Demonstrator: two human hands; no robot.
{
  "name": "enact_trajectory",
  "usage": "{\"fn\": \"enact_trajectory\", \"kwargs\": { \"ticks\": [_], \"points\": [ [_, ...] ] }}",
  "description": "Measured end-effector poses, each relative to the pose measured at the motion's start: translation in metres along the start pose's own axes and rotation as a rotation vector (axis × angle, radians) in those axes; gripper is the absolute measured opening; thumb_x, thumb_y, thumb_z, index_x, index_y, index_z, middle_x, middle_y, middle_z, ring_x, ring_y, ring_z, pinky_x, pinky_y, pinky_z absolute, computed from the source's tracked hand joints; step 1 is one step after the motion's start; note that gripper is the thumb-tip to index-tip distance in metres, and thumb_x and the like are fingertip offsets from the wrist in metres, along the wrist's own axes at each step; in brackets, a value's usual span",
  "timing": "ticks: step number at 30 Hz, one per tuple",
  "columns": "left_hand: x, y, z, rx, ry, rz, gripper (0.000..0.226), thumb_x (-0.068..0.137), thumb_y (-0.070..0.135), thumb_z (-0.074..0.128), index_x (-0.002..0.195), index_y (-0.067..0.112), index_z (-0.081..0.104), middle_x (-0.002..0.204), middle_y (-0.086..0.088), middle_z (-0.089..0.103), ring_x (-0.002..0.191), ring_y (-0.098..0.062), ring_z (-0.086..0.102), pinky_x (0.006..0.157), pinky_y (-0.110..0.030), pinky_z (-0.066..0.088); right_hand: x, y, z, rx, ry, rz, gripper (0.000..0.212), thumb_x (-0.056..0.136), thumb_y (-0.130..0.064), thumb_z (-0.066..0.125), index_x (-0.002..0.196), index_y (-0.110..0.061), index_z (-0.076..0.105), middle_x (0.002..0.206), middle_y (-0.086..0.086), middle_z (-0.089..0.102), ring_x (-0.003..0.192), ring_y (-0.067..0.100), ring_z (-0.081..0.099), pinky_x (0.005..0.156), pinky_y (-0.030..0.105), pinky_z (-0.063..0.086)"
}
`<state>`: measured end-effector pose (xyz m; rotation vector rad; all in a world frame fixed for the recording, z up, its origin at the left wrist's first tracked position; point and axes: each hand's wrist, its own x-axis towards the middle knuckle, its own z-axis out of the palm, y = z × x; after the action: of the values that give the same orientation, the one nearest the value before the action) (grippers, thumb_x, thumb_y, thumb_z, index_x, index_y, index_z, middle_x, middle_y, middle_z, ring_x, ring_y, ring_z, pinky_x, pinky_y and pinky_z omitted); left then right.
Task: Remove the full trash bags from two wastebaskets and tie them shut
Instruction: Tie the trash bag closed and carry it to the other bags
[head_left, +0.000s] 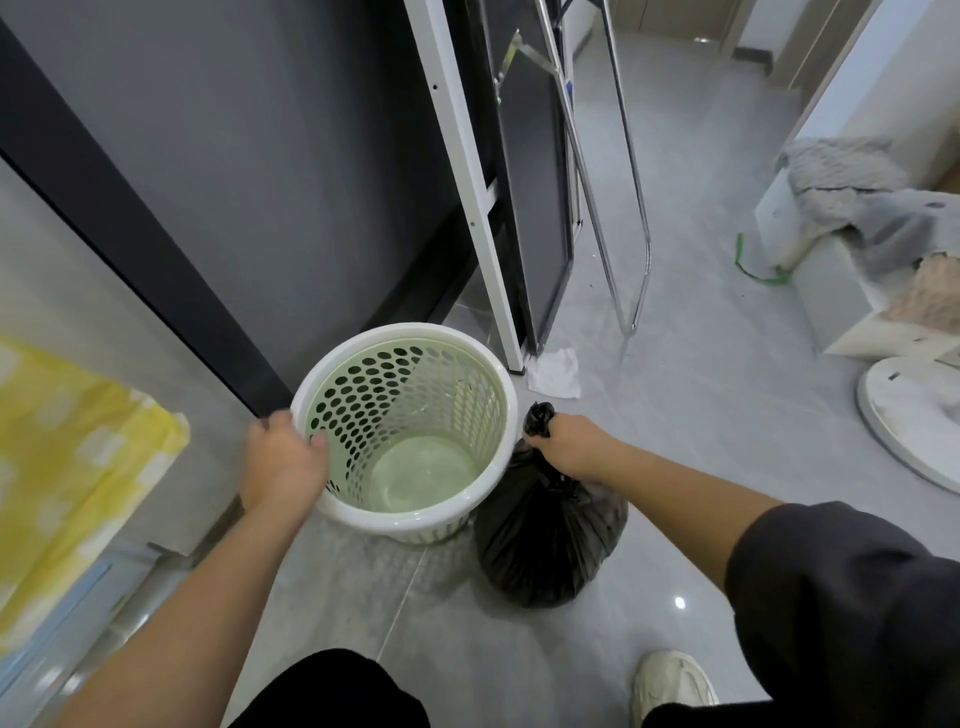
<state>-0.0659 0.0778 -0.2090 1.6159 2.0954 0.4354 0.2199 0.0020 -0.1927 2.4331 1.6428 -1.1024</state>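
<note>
One smooth grey floor (701, 415) fills most of the room, and it shines a little. A big dark wall panel (260, 182) stands at the left. A white frame (457, 156) and a thin silver metal frame (618, 182) lean up behind it. A crumpled white sheet (555, 371) lies on the floor by the foot of the white frame. Far to the right is a heap of grey blankets (857, 197), and below it a round white thing (914, 421) lies flat. A yellow cloth (67, 441) shows at the left edge. One pale shoe (670, 680) is at the bottom.

The wastebasket (400, 330) stands on the floor near the dark panel. It is white and pale green with lots of little holes in its wall. Nothing is inside it, so the bottom shows.

The trash bag (545, 551) is black and round and full. It is out of the wastebasket, just beside it on the right and touching its side.

The left hand (283, 462) grips the near left rim of the wastebasket, with its fingers curled over the edge. The right hand (566, 447) is a tight fist around the bunched neck of the trash bag, and a little tuft of black plastic sticks out above it. I cannot tell if the neck has a knot.
</note>
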Motion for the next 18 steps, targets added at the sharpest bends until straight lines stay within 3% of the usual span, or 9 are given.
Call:
{"fn": "enact_trajectory", "kwargs": {
  "ticks": [2,5,7,10,15,18],
  "points": [
    [-0.024,0.023,0.003,0.020,0.104,0.322,0.037,0.087,0.021,0.056,0.122,0.011,0.054,0.122,-0.009,0.052,0.110,-0.028,0.053,0.093,-0.045,0.048,-0.012,0.014,-0.011,-0.026,0.025,-0.004,0.043,0.099,-0.039,0.040,0.104,-0.001,0.059,0.105,0.018,0.061,0.094,0.031,0.057,0.079,0.033,0.044],
    [-0.066,0.068,0.014,-0.078,-0.084,0.615,0.025,0.089,0.019,0.055,0.113,0.016,0.059,0.109,0.005,0.056,0.104,-0.014,0.053,0.092,-0.033,0.045,-0.034,0.027,-0.031,-0.112,0.030,-0.017,0.038,0.100,-0.038,0.041,0.076,-0.009,0.049,0.080,0.009,0.052,0.080,0.027,0.050,0.069,0.029,0.037],
    [-0.085,0.091,0.032,-0.116,-0.258,0.674,0.019,0.089,0.020,0.055,0.106,0.021,0.062,0.100,0.011,0.054,0.095,-0.010,0.055,0.086,-0.030,0.047,-0.049,0.032,-0.043,-0.164,0.031,-0.028,0.042,0.099,-0.034,0.041,0.063,-0.014,0.039,0.067,0.003,0.044,0.072,0.025,0.046,0.059,0.030,0.034],
    [-0.103,0.121,0.053,-0.175,-0.434,0.738,0.019,0.087,0.020,0.056,0.104,0.022,0.062,0.098,0.010,0.055,0.088,-0.007,0.055,0.082,-0.027,0.048,-0.072,0.039,-0.056,-0.186,0.051,-0.033,0.038,0.096,-0.021,0.044,0.060,-0.011,0.036,0.064,0.004,0.043,0.066,0.025,0.045,0.048,0.026,0.031],
    [-0.113,0.148,0.075,-0.250,-0.554,0.784,0.055,0.089,0.014,0.056,0.139,0.030,0.037,0.132,0.008,0.040,0.084,-0.006,0.056,0.088,-0.028,0.049,-0.103,0.050,-0.072,-0.204,0.065,-0.084,0.017,0.087,-0.005,0.043,0.072,-0.007,0.048,0.073,0.010,0.056,0.068,0.029,0.055,0.055,0.031,0.043],
    [-0.116,0.162,0.078,-0.244,-0.665,0.792,0.068,0.092,0.013,0.055,0.146,0.037,0.021,0.128,0.008,0.043,0.071,-0.003,0.054,0.080,-0.026,0.048,-0.115,0.050,-0.082,-0.266,-0.020,-0.148,0.016,0.086,-0.002,0.043,0.083,-0.011,0.056,0.083,0.009,0.060,0.070,0.024,0.057,0.058,0.026,0.044]
  ]
}}
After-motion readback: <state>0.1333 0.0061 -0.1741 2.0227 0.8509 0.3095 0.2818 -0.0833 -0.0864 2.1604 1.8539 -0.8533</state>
